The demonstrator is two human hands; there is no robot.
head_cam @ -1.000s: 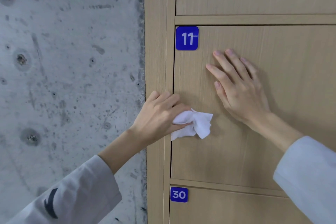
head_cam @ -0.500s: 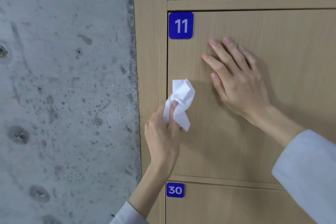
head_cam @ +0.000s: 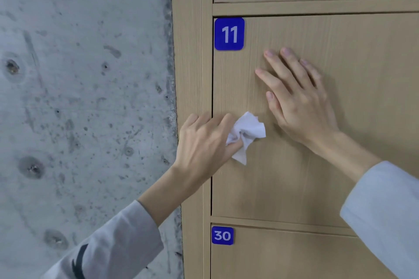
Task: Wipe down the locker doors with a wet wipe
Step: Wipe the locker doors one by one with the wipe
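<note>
Left hand [head_cam: 204,140] grips crumpled white wipe [head_cam: 246,136] against door 11 [head_cam: 294,188]; right hand [head_cam: 297,99] flat, fingers spread on door.

A blue plate [head_cam: 229,34] reading "11" in white sits at the upper left corner of the middle locker door [head_cam: 340,120]. A smaller blue plate [head_cam: 222,235] reading "30" marks the lower door [head_cam: 294,256].

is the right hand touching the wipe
Apart. The head view shows bare door 11 between the right hand and the wipe.
</note>
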